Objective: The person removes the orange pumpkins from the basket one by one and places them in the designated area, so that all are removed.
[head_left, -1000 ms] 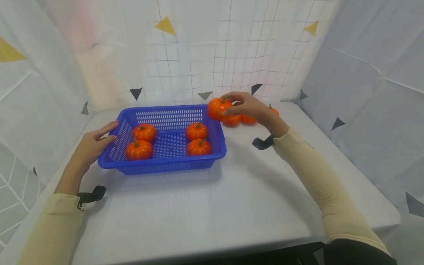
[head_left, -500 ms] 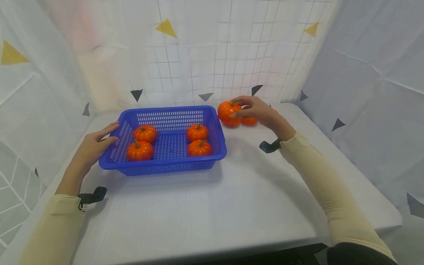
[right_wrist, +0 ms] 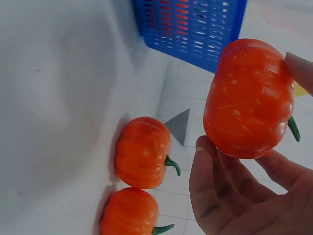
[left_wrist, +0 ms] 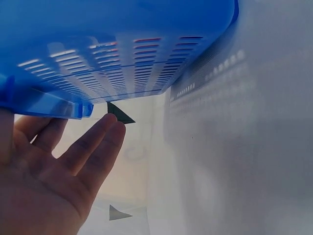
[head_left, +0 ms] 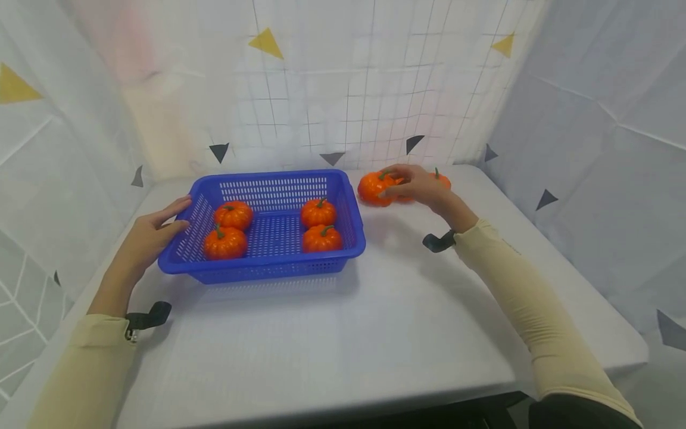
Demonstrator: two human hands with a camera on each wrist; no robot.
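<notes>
A small orange toy pumpkin [right_wrist: 249, 98] with a green stem is gripped between the thumb and fingers of my right hand [head_left: 420, 187]. It is just right of the blue plastic basket [head_left: 278, 260], close over the table. Two more pumpkins, a nearer one [right_wrist: 143, 152] and a lower one [right_wrist: 129, 213], lie side by side in the right wrist view. In the head view the right hand partly hides the ones behind. My left hand [head_left: 147, 238] touches the basket's left rim, its fingers extended in the left wrist view [left_wrist: 54, 181].
Inside the basket, two pumpkins [head_left: 225, 242] sit at the left and two [head_left: 322, 238] at the right. Another pumpkin [head_left: 440, 180] stands beyond the right hand. A white cloth-covered table [head_left: 300, 345] carries everything, with white hangings [head_left: 332, 71] behind and at both sides.
My right hand has carried the pumpkin from over the basket's far right corner rightward and down, over the pumpkins beside it. The left hand and basket have stayed in place.
</notes>
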